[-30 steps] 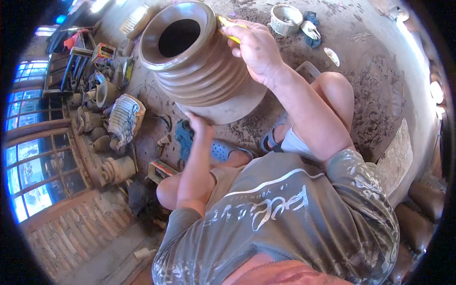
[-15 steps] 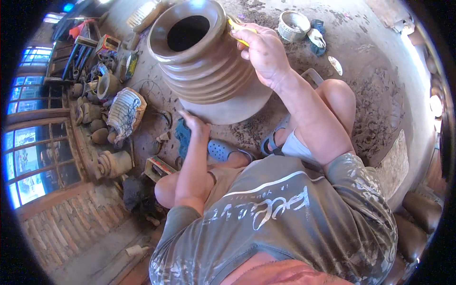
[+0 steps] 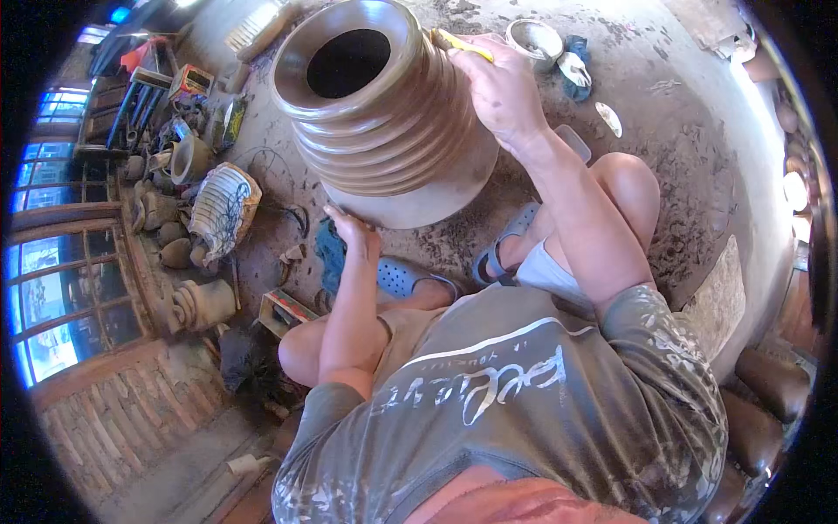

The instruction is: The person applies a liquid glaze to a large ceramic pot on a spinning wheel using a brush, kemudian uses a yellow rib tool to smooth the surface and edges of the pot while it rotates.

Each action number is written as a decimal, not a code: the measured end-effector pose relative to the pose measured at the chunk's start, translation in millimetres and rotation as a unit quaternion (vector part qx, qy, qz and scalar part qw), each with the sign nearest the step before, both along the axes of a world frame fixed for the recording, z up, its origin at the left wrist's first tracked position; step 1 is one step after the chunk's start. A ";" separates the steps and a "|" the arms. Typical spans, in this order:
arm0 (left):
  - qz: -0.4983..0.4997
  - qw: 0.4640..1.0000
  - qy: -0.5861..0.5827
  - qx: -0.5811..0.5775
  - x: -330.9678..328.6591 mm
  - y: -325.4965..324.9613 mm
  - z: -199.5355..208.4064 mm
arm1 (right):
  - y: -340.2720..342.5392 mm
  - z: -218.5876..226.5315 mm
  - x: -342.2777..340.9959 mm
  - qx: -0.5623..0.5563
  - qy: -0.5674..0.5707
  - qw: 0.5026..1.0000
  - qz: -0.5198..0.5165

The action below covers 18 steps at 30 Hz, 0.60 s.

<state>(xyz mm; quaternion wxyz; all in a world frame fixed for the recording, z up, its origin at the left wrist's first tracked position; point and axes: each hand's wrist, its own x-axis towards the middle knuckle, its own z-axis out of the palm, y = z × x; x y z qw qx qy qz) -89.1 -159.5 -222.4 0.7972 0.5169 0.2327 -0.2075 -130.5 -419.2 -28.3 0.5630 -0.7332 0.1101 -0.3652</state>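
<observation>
A big brown clay pot (image 3: 384,131) with a wide flared mouth and ridged sides stands on a pale round turntable (image 3: 401,210). In my right hand (image 3: 506,94), a slim yellow tool (image 3: 463,44) is pinched, its end at the pot's outer side just below the rim. What kind of tool it is cannot be made out. My left hand (image 3: 353,231) is low at the turntable's near left edge, fingers stretched out against it and partly hidden.
A white bucket (image 3: 535,44) stands beyond my right hand, beside a dark cloth (image 3: 576,79). To the left lie a ribbed basket (image 3: 225,210), several small pots and a box (image 3: 286,312). Clay scraps litter the floor at right. My blue clogs (image 3: 410,279) are near the turntable.
My right hand has shifted slightly right, with the yellow tool still at the pot's side. My left hand stays at the turntable's edge. The whole view has shifted a little.
</observation>
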 end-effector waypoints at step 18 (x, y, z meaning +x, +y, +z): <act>-0.012 0.996 0.051 0.074 -71.3 -38.1 -45.6 | 29.3 -4.8 10.8 -0.175 0.015 0.983 -0.044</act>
